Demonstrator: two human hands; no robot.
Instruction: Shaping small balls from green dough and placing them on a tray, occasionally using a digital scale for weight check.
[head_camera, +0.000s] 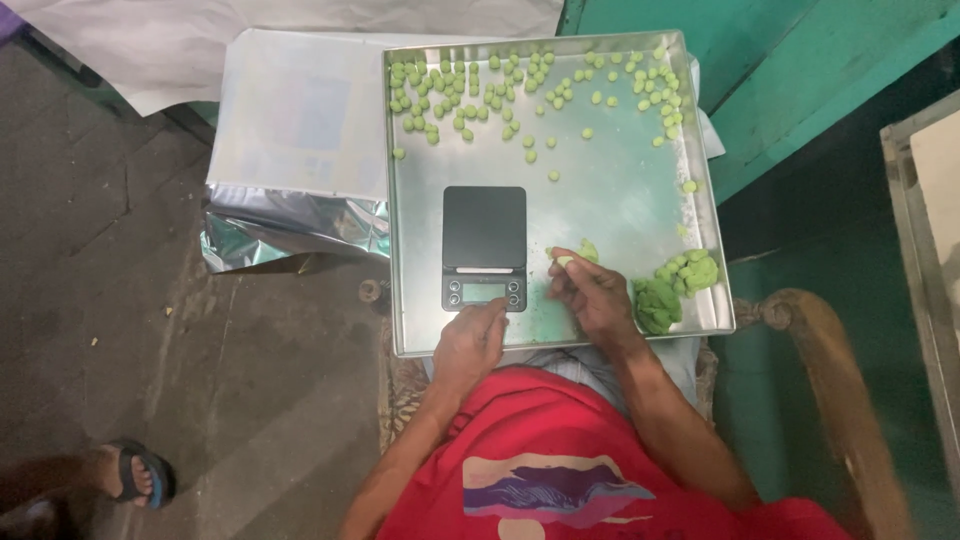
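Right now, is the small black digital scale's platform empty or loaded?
Empty: the small black digital scale has a bare dark platform; the green pieces lie on the metal tray.

Right hand (590, 290) pinches a green piece (565, 262) – left hand (470, 340) beside scale (484, 246).

Dim, soft light with one bright patch of glare on metal

The tray (620, 200) catches a pale, washed-out sheen across its middle, perhaps from a light overhead; the foil sheet (280, 230) glints at its crumpled lower edge. The floor (120, 300) and lower left corner sink into shadow. The picture is soft throughout, blurred at the chair arm (850, 400), and straight edges bow slightly toward the borders.
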